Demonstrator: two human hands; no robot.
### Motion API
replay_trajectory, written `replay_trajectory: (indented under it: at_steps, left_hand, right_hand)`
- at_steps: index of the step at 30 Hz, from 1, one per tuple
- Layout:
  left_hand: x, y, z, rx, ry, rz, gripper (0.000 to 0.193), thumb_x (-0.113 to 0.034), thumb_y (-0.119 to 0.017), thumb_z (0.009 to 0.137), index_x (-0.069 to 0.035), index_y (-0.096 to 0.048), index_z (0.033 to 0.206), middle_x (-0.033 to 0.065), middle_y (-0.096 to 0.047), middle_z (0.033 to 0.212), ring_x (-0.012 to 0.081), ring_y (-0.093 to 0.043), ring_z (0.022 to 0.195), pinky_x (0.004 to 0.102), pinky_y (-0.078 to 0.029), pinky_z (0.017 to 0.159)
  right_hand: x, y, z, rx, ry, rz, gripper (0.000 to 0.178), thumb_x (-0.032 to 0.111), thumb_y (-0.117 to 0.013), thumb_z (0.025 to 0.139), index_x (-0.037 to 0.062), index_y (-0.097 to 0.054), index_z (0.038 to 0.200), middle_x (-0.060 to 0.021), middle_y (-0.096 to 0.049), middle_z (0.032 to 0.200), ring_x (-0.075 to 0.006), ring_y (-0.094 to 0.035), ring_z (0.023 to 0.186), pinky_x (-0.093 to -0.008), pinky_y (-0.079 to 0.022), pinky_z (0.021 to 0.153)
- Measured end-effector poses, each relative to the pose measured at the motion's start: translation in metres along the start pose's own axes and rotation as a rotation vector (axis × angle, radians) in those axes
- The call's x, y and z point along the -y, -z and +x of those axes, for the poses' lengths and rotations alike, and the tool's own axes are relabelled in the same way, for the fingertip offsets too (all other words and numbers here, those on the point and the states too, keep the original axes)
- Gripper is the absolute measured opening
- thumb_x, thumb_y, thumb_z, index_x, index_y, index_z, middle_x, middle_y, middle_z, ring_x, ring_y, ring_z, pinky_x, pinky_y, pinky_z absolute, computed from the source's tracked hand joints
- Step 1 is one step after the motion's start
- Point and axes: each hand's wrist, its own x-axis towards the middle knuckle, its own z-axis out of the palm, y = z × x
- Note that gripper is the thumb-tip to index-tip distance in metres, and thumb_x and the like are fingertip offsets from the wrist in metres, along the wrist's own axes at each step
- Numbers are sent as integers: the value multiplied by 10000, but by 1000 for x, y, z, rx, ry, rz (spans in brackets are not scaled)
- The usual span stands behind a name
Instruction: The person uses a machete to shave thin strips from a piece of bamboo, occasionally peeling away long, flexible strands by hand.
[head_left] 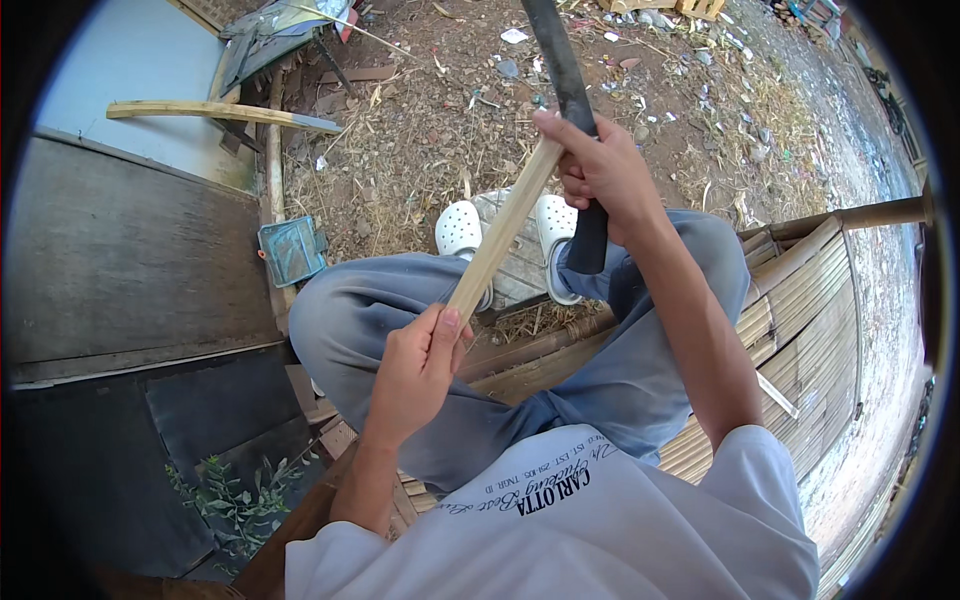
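Note:
My left hand [420, 365] is closed around the near end of a pale, flat strip of split bamboo [500, 240]. The strip slants up and to the right across my lap. In my right hand [615, 175] is a machete [587, 245], gripped by its black handle. Its dark blade points away and runs out of the picture at the top. My right thumb reaches over to the strip's far end, which lies close against the machete. Whether the blade's edge touches the bamboo is hidden by my fingers.
I sit on a bamboo slat bench [800, 310], knees apart, in white clogs [459, 228]. A blue plastic dustpan-like tray [292, 250] leans by a wooden panel [130, 250] at left. A curved wooden piece [220, 112] juts out there. Littered soil [400, 150] spreads ahead; a plant [245, 500] grows lower left.

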Motion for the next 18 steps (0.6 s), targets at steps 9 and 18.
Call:
replay_trajectory:
  at_steps: [9, 18]
  left_hand:
    - [-4, 43, -4, 176, 158, -22, 378, -344, -451, 1004, -33, -544, 810, -26, -453, 551, 31, -407, 420, 191, -321, 397]
    - [2, 20, 20, -131, -36, 77, 392, -292, -473, 1002, -5, -551, 747, -15, -440, 519, 43, -384, 452, 238, -289, 417]
  right_hand:
    - [12, 30, -4, -225, 135, 251, 366, 369, -547, 958, 8, -538, 1017, 59, -375, 548, -18, -358, 405, -176, -284, 375]
    - [-17, 16, -11, -100, -50, -197, 414, 396, -420, 1001, 23, -585, 926, -6, -476, 546, -79, -465, 457, -273, -361, 420]
